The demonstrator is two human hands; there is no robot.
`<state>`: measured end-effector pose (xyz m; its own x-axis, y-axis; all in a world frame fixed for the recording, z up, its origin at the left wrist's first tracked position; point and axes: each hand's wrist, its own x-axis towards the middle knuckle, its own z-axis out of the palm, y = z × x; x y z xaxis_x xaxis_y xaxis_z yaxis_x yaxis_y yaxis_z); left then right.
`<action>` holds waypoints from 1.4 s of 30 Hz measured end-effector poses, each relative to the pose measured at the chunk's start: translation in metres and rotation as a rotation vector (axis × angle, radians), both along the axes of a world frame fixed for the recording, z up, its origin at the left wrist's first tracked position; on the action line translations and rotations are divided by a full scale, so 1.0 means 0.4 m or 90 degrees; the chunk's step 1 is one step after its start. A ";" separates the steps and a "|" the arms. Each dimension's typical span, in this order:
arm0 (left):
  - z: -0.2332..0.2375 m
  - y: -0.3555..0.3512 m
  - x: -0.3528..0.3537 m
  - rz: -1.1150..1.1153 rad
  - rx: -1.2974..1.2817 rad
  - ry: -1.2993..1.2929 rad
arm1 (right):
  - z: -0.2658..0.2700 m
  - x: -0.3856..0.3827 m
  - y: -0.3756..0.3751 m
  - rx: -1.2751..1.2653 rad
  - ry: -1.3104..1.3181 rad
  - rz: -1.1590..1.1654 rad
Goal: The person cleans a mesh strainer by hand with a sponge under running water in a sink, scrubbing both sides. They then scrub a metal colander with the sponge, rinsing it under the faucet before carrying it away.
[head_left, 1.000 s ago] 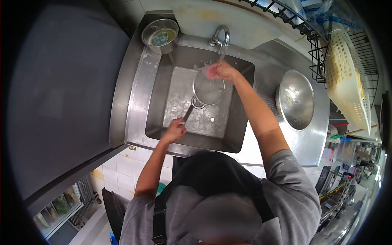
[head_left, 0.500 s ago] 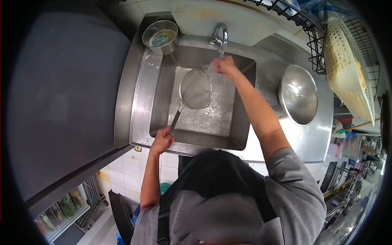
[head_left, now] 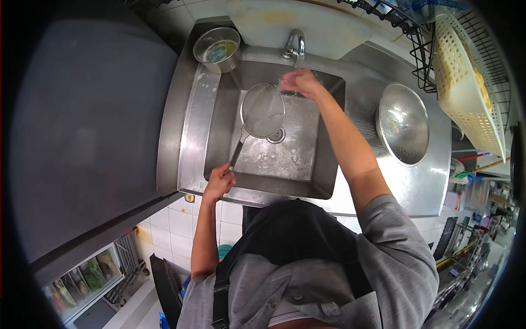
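Strainer held over the sink, its mesh now nearer the tap than half a second ago, so the drain lies uncovered. Left hand: grip closed round the handle end. Right hand: in the stream, just beside the rim; whether its grip holds anything cannot be told.

A commercial kitchen's wash-up station: a deep stainless-steel sink holds a round wire-mesh strainer. A chrome tap stands behind the sink, a perforated steel colander and a cream plastic basket to its right, and white wall tiles below.
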<state>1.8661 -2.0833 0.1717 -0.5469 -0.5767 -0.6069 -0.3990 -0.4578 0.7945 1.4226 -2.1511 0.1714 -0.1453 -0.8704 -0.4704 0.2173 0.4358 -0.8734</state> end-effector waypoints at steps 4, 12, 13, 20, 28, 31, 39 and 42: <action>0.003 0.003 -0.050 -0.004 0.013 0.024 | 0.024 0.003 0.002 -0.068 0.053 0.039; -0.018 -0.004 -0.155 -0.053 0.050 0.017 | 0.000 -0.009 -0.015 -0.014 0.003 0.066; -0.020 -0.008 -0.159 -0.053 0.040 0.021 | -0.011 -0.013 -0.017 -0.006 0.015 0.092; -0.112 0.005 -0.178 -0.091 -0.280 -0.116 | 0.005 -0.049 0.009 -0.015 0.047 -0.137; -0.171 0.213 -0.336 -0.428 -0.406 -0.222 | -0.003 -0.014 -0.007 -0.058 -0.083 -0.119; -0.087 0.143 -0.292 -0.435 -0.442 -0.324 | -0.027 -0.037 0.001 -0.073 -0.055 -0.170; -0.074 0.054 -0.177 -0.390 -0.698 -0.426 | -0.022 -0.042 -0.005 0.002 -0.014 0.093; -0.079 0.035 -0.163 -0.349 -0.734 -0.402 | -0.006 -0.027 -0.001 0.015 0.036 0.012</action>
<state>1.8010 -2.0693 0.1403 -0.6776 -0.7148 -0.1731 -0.7331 0.6380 0.2356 1.4119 -2.1516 0.1691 -0.1554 -0.8623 -0.4820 0.1590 0.4598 -0.8737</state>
